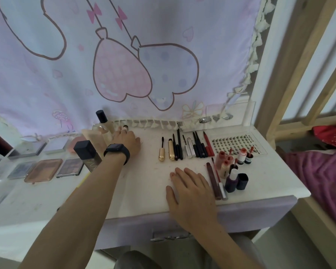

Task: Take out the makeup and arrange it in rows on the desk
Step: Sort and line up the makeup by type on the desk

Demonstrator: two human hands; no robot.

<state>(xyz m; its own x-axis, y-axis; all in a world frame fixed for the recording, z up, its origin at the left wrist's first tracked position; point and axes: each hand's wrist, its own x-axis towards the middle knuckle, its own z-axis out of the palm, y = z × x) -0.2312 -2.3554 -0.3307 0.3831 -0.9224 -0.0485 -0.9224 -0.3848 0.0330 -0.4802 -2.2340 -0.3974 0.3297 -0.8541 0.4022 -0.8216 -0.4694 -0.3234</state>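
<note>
Low in the middle of the frame, the right hand (190,193) lies flat on the white desk (144,193), fingers straight and slightly spread. Just right of it stand lip tubes (218,179) and small bottles (232,181). At the left edge lie flat palettes (44,169). Higher up, the left hand (126,140), watch on its wrist, reaches beside a clear bottle (102,127); I cannot tell how its fingers lie. Pencils and mascaras (182,147) form a row at center right, with a lash tray (239,142) beside them.
</note>
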